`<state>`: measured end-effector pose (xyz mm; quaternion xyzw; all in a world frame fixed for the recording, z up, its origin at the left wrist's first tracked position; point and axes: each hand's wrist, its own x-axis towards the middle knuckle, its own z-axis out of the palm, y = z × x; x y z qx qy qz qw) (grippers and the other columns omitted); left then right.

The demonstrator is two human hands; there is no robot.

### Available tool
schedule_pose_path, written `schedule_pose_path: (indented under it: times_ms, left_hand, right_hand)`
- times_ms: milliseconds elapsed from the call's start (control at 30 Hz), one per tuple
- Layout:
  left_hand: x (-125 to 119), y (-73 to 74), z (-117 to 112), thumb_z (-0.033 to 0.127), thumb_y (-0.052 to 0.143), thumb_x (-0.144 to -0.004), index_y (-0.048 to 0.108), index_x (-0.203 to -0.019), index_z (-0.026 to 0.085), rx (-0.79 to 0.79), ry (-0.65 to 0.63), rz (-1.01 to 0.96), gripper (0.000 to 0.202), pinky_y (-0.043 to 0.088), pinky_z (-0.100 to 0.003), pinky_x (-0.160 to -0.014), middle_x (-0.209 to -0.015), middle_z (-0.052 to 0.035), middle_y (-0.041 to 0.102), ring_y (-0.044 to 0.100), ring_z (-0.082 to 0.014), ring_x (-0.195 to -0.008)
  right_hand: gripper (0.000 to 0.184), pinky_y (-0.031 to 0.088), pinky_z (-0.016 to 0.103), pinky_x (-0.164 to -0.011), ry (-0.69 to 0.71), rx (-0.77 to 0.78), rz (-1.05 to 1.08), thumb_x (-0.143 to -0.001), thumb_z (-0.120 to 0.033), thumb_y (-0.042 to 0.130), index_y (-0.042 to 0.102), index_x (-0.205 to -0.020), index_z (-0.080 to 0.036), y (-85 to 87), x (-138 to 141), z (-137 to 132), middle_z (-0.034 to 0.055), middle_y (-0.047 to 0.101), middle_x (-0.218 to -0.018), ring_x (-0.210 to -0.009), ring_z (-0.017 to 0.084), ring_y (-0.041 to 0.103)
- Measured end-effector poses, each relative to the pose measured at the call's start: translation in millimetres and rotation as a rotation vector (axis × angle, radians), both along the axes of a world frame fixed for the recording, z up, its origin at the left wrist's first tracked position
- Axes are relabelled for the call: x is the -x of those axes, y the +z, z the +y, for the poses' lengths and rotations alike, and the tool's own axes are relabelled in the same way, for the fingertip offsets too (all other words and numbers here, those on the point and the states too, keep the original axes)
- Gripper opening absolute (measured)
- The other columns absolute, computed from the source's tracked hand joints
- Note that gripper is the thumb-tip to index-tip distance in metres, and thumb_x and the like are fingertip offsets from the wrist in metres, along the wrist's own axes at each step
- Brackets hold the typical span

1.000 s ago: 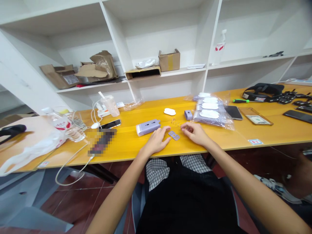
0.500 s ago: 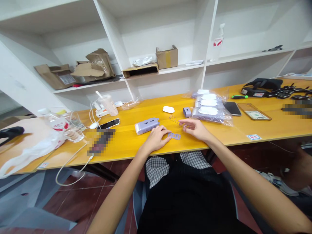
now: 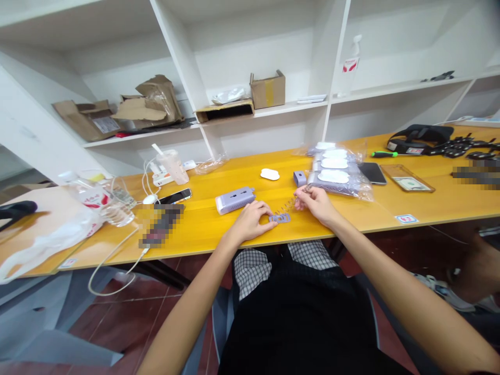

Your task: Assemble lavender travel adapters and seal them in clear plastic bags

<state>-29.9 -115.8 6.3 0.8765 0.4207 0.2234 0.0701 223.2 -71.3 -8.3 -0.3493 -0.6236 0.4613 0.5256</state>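
Note:
Between the thumb and fingers of my left hand (image 3: 252,223) is the left end of a flat purple plate (image 3: 282,218), lying on the table near its front edge. A thin coil spring (image 3: 288,206) slants up from the plate, its upper end pinched in the closed fingers of my right hand (image 3: 317,204). Whether the spring's lower end is seated on the plate, I cannot tell. A purple housing with two slots (image 3: 234,200) lies just behind my left hand. Farther back are a white oval piece (image 3: 269,174) and a small purple end piece (image 3: 299,178).
Bagged purple units with white ovals (image 3: 334,177) lie beyond my right hand, beside a dark phone (image 3: 372,174) and a green-handled screwdriver (image 3: 384,154). At left stand a drink cup (image 3: 174,167) and a plastic bottle (image 3: 94,200). White shelves (image 3: 269,112) back the table.
My right hand has moved slightly right and up, its fingers now closed on the spring. The spring's slant has reversed, with its lower end now at the plate. My left hand stays put.

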Motion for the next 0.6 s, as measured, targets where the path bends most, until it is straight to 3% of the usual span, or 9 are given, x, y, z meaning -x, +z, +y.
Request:
schedule_pose_path:
  times_ms: [267,600]
  left_hand:
    - [0.3,-0.8,0.6,0.042,0.073,-0.091,0.071,-0.099,0.023,-0.001,-0.029,-0.012,0.021,0.05,-0.045,-0.1,-0.11,-0.0053,0.069,0.063,-0.0247,-0.105]
    - [-0.6,1.1,0.5,0.042,0.074,-0.091,0.071,-0.1,0.023,0.012,-0.029,-0.014,0.021,0.05,-0.045,-0.101,-0.111,-0.0055,0.07,0.063,-0.0255,-0.107]
  right_hand:
    - [0.053,0.049,0.031,-0.056,-0.011,-0.085,-0.124,-0.086,-0.076,0.061,0.053,-0.079,-0.024,-5.8,6.1,-0.5,-0.0003,0.062,-0.058,-0.054,0.017,0.059]
    - [0.033,0.04,0.032,-0.059,-0.235,-0.407,-0.463,-0.093,-0.04,0.059,0.048,-0.066,-0.024,14.3,6.3,-12.2,0.0003,0.058,-0.061,-0.057,0.016,0.052]
